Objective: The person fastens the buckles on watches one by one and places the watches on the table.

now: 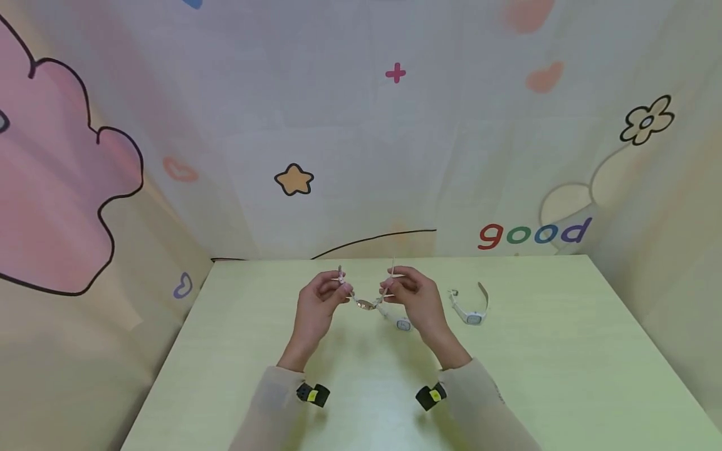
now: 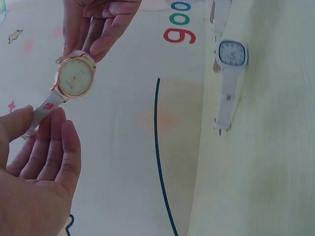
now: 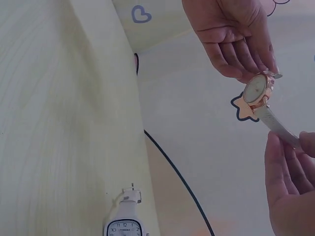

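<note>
Between both hands hangs a wristwatch (image 2: 76,77) with a round pale dial, a rose-gold case and a whitish strap, held up over the table. My left hand (image 1: 318,307) pinches one strap end between thumb and fingers. The other strap end (image 3: 278,127) is pinched by my right hand (image 1: 420,304). In the head view the watch case (image 1: 365,305) sags lowest, in the middle. Below and behind the right hand, a white watch with a squarish dial (image 1: 403,324) lies on the table, partly covered by that hand in the head view.
A second white square-dial watch (image 1: 474,318) lies farther right, its strap ends curving up. The pale table (image 1: 225,376) ends at the back against a printed curtain (image 1: 361,138). Both sleeves carry a small black wrist device (image 1: 313,394).
</note>
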A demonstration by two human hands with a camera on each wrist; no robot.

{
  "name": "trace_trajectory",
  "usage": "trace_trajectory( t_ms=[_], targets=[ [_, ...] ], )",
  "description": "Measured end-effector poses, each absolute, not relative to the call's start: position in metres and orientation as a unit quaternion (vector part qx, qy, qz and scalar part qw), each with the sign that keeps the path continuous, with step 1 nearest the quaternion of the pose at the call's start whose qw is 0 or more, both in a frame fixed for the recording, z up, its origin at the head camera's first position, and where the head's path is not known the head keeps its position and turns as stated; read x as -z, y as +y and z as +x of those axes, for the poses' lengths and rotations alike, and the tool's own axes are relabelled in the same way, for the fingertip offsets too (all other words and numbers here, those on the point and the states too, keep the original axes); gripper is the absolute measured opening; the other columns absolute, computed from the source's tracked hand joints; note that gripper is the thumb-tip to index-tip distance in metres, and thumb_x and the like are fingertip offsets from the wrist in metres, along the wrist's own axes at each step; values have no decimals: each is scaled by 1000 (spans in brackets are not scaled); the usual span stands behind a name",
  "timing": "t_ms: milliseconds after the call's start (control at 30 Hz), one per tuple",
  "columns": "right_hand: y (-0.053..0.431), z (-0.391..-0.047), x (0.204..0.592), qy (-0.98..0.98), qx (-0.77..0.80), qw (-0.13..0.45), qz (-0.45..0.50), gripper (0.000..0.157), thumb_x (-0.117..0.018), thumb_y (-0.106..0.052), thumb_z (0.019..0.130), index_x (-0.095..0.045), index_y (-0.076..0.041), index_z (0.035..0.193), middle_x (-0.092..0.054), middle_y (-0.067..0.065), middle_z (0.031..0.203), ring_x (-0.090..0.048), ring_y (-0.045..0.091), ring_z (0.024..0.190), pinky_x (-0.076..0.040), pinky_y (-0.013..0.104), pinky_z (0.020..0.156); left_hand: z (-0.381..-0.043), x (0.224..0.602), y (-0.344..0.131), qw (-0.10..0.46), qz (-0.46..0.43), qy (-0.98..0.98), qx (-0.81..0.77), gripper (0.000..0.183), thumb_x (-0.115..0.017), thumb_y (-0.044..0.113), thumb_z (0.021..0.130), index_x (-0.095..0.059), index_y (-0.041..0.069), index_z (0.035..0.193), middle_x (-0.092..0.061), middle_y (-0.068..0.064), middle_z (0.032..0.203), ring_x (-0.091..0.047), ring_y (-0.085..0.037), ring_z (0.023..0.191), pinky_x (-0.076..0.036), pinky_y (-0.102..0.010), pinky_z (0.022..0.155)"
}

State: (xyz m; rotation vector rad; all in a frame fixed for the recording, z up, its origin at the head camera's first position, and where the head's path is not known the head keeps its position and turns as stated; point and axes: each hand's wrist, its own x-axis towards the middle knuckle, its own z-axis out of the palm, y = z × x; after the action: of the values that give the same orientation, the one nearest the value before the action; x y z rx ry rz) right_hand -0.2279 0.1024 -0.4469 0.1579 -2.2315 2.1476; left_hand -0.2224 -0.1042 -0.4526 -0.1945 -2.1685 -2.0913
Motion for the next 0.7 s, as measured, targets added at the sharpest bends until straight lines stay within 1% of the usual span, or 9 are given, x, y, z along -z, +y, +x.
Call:
trace_trajectory(
  t_ms=[167, 300, 367, 467, 533, 700],
  targets=[
    [109, -216, 441, -726, -685, 34, 46, 26, -65, -10, 94, -65, -10, 120, -72, 14, 101, -71, 12, 85, -59, 29, 81, -216, 451, -91, 59, -72, -698, 710, 24, -70, 15, 91, -65, 2, 111, -70, -17, 99, -69, -10, 82, -58, -26, 78],
    [114, -212, 436, -730, -678, 53, 64, 28, -64, -10, 95, -65, -9, 123, -71, 16, 103, -71, 12, 86, -59, 26, 80, -216, 446, -83, 75, -97, -693, 711, 25, -67, 16, 93, -64, 2, 113, -70, -23, 104, -70, -10, 86, -58, -26, 80],
    [116, -210, 433, -728, -679, 60, 71, 29, -64, -9, 95, -64, -7, 124, -70, 18, 104, -71, 12, 85, -58, 26, 80, -216, 444, -80, 80, -104, -693, 709, 25, -66, 14, 94, -63, 5, 117, -71, -22, 105, -71, -10, 87, -58, -26, 81],
    [121, -208, 431, -723, -684, 63, 73, 30, -64, -7, 94, -63, -5, 124, -69, 21, 105, -70, 10, 85, -59, 25, 80, -213, 440, -76, 79, -106, -691, 711, 28, -65, 11, 94, -63, 8, 121, -72, -20, 103, -71, -10, 85, -58, -26, 80],
    [123, -206, 430, -718, -689, 67, 76, 30, -63, -5, 95, -63, -3, 124, -69, 24, 105, -70, 10, 85, -59, 25, 79, -212, 439, -73, 79, -107, -691, 710, 29, -66, 9, 93, -63, 7, 122, -71, -20, 101, -70, -9, 82, -59, -26, 78],
    [130, -202, 428, -711, -694, 78, 80, 29, -64, -6, 94, -63, -3, 123, -68, 25, 104, -70, 9, 85, -59, 27, 80, -211, 440, -65, 81, -102, -697, 705, 27, -70, 13, 91, -65, 4, 116, -71, -20, 96, -69, -8, 77, -58, -25, 74]
  ],
)
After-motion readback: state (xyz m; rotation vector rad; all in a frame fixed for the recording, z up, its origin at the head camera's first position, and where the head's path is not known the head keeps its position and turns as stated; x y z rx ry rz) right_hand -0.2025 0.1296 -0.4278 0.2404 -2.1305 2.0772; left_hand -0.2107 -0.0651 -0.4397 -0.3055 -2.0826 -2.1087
